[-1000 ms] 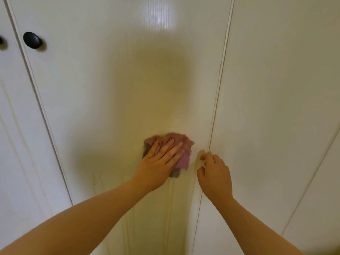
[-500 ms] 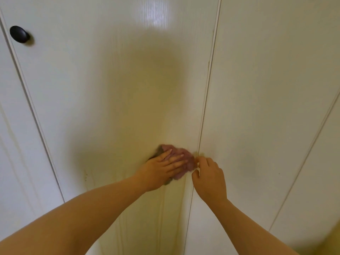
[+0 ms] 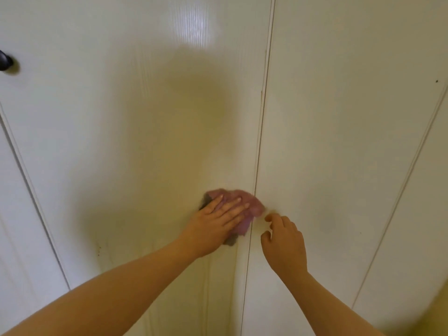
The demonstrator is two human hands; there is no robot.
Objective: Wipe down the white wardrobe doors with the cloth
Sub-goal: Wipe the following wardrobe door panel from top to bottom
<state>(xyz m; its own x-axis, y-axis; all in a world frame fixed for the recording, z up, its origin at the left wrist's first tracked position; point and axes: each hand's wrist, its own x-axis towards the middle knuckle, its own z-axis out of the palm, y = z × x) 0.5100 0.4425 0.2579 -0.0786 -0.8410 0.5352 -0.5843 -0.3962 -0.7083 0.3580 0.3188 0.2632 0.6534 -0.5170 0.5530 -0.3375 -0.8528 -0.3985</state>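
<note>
The left hand [image 3: 213, 229] is pressing a pink cloth [image 3: 253, 205] on a white wardrobe door [image 3: 145, 141].
Its fingers [image 3: 231, 206] are lying straight and wide over the cloth, which is sitting at the door's right edge, by the seam. The right hand [image 3: 283, 241] is hanging just beside the cloth, over the next door [image 3: 339, 141], fingers loosely bent, holding nothing.
</note>
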